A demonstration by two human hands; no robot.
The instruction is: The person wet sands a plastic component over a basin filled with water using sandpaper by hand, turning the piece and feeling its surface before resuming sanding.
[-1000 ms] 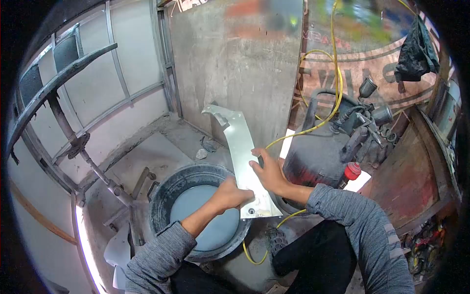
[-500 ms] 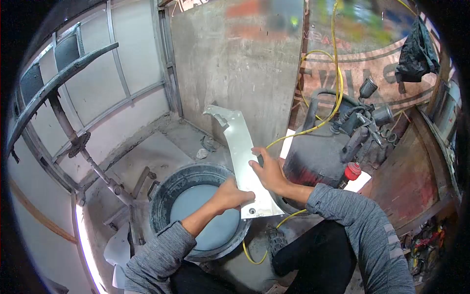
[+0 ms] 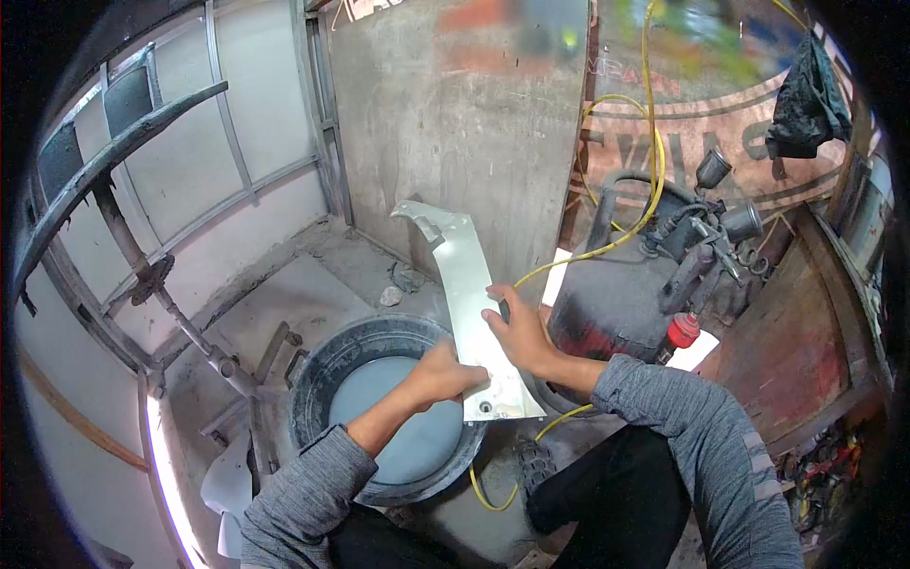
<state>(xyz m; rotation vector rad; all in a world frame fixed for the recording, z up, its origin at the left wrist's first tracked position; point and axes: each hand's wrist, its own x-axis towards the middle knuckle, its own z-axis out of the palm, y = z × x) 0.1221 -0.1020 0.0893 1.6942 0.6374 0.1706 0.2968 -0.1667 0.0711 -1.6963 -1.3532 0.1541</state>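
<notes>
A long pale metal panel (image 3: 464, 270) slants upright over the right rim of a black tub (image 3: 313, 379) that holds grey liquid. My left hand (image 3: 445, 373) grips the panel's left edge low down, with the thumb across its face. On the panel's right edge, my right hand (image 3: 519, 334) is closed round a small dark block (image 3: 503, 308), its thumb and a finger showing near the panel. The panel's lower end has a round hole, and its upper end curves to the left.
Spray guns (image 3: 725, 247) lie on a dark tank (image 3: 607, 294) at the right, beside a red-capped bottle (image 3: 682, 330). A yellow hose (image 3: 656, 161) loops down to the floor. A metal stand (image 3: 180, 322) is at the left, and a tall board (image 3: 455, 123) behind.
The panel and my left hand have shifted very slightly left since half a second ago. My right hand looks almost unmoved.
</notes>
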